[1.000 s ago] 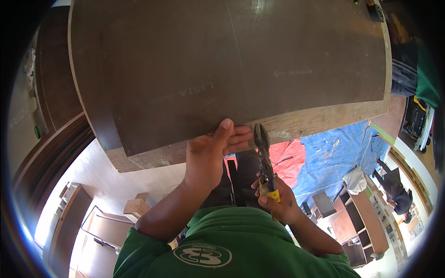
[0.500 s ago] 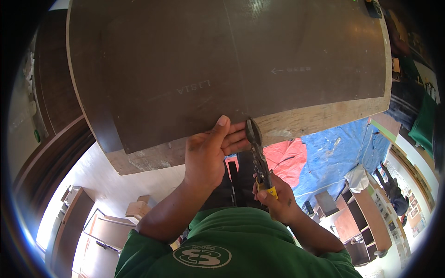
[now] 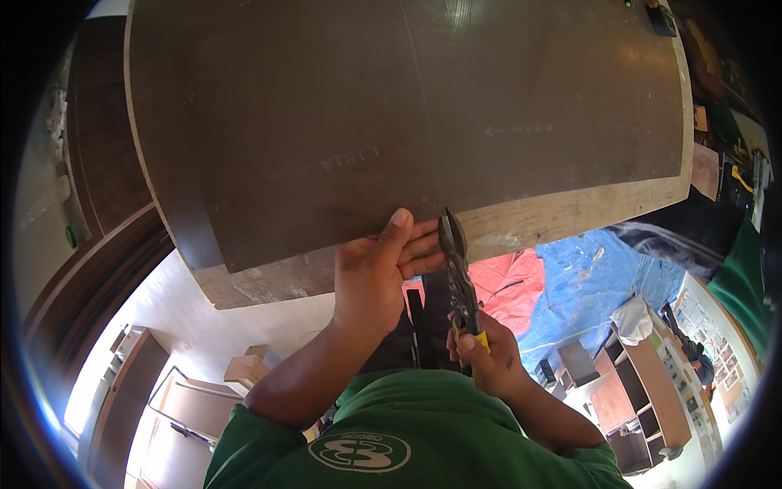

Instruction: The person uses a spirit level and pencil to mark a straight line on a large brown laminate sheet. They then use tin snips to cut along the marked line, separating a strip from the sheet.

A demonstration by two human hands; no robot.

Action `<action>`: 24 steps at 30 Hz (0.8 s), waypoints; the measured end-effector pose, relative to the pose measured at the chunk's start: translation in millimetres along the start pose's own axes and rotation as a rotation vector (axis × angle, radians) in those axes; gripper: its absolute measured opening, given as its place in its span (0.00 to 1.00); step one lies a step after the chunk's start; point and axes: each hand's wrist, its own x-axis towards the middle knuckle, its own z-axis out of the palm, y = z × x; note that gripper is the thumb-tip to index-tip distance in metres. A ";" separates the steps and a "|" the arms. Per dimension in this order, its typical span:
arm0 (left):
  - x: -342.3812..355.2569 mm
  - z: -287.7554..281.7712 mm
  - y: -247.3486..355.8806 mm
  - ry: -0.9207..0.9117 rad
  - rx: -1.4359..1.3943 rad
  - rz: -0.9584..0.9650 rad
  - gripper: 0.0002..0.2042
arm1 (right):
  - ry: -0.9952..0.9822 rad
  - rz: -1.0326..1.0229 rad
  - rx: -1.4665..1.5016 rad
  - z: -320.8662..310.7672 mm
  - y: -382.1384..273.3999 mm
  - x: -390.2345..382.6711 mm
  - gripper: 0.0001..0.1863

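A thin dark-brown sheet [image 3: 309, 114] lies on a pale wooden board [image 3: 570, 208], which shows along the front edge. My left hand [image 3: 371, 277] is closed on the sheet's front edge, thumb on top, fingertips showing just below it. My right hand [image 3: 493, 359] grips tin snips [image 3: 456, 253] with yellow handles. Their dark jaws meet the sheet's edge just right of my left fingertips; whether the jaws are around the edge I cannot tell.
Pink [image 3: 509, 277] and blue [image 3: 570, 301] tarps lie on the floor beyond the board. Wooden shelving [image 3: 627, 391] stands at lower right. At the far right is a co-worker's green clothing [image 3: 733, 293]; another dark-clad person [image 3: 696, 354] is farther off.
The snips have moved slightly left to the sheet's edge and tilted. My left hand keeps its hold. The co-worker at the right has shifted lower in the picture.
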 end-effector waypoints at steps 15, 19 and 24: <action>-1.3 2.9 -2.3 0.057 0.050 0.014 0.23 | -0.018 -0.026 -0.003 2.4 6.3 3.4 0.19; -0.9 2.8 -2.5 0.061 0.048 0.013 0.23 | -0.019 -0.038 -0.004 3.9 5.6 3.3 0.19; -1.0 1.6 -3.2 0.055 0.038 0.020 0.22 | -0.020 -0.063 0.001 5.8 4.4 4.5 0.17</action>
